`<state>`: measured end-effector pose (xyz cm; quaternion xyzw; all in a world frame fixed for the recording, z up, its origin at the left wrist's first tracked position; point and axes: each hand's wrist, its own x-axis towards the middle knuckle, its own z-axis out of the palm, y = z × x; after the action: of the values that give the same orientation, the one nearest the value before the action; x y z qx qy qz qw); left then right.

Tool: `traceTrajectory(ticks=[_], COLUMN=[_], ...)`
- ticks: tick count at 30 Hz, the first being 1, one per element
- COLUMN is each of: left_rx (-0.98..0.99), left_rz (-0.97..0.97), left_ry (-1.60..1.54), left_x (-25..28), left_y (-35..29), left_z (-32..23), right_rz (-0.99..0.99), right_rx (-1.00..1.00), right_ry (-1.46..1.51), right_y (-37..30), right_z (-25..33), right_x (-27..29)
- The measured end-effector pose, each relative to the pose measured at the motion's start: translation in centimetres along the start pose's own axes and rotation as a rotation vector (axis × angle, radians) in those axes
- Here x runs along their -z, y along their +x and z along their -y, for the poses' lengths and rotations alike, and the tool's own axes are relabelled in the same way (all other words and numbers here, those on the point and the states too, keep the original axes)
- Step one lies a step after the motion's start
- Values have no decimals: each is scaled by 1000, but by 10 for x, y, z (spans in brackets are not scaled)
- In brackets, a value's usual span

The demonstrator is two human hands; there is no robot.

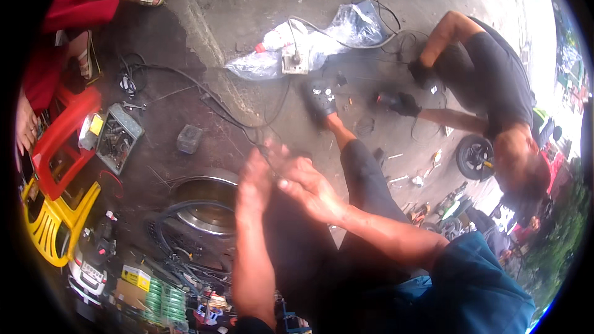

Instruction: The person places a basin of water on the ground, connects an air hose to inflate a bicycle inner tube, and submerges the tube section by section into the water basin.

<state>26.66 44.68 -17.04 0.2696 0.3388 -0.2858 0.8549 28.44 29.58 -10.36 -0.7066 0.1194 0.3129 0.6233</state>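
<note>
My left hand (252,182) is raised in front of my knees, its fingers smeared by motion. Close beside it, my right hand (312,190) has its fingers bent and its thumb toward the left hand. A thin dark strand (267,159) shows between the two hands, too blurred to name; the right fingers seem closed on it. Left of my hands, a silver wheel rim (207,224) lies on the ground with a black tyre or tube (159,230) beside it.
A black cable (210,104) crosses the floor. Plastic-wrapped items (257,65) lie ahead. At left are a metal tool tray (117,139), a red chair (52,148), a yellow chair (55,229) and a person in red (77,3). A gloved co-worker (504,68) bends over at right, near a small wheel (475,157).
</note>
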Motion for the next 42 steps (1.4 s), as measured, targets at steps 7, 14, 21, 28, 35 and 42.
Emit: traceTrajectory(ticks=[7, 14, 21, 28, 35, 42], left_rx=[-62, -202, -72, -87, 14, 136], left_rz=[-33, -370, -182, -212, -379, -310], left_ry=[31, 250, 910, 816, 591, 667], left_x=[1, -11, -17, -15, -20, -16], left_y=[-71, -76, -73, -86, -81, -79], left_z=[8, 34, 36, 23, 30, 26], right_rz=[100, -137, -159, -167, -377, -246], right_rx=[53, -233, -401, -60, -418, -82], right_ry=[-381, -84, -798, -541, -1079, -1276], right_y=[-1, 119, 222, 309, 249, 239], right_z=[32, -129, -276, -179, -301, -228], right_x=[-22, 40, 114, 154, 232, 163])
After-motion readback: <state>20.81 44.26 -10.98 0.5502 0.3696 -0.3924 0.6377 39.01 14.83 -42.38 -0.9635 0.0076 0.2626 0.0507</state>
